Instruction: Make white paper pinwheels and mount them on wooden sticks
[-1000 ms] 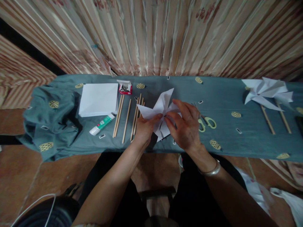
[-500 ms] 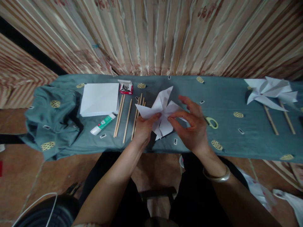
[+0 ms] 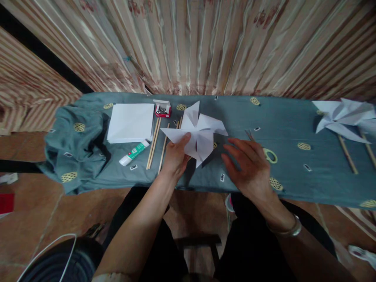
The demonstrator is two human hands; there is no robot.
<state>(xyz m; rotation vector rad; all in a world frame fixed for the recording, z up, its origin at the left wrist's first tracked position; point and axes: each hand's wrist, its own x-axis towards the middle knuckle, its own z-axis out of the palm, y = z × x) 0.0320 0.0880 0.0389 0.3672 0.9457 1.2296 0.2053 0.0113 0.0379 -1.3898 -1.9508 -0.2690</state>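
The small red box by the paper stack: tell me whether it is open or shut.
Open. The small red box has its white lid flap raised at the back, and shiny metal bits show inside. What exactly they are is too small to tell.

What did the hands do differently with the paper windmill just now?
The right hand let go of the paper pinwheel and drew back to the right, open above the scissors. The left hand alone holds it now, lifted further from the person. Sticks, glue and paper stack stayed put.

- Your right hand (image 3: 249, 168) is covering most of the scissors (image 3: 268, 154).
- Your left hand (image 3: 175, 156) is hiding the sticks' (image 3: 155, 137) near ends.
- The frame's right edge is cropping the finished pinwheels (image 3: 345, 117).
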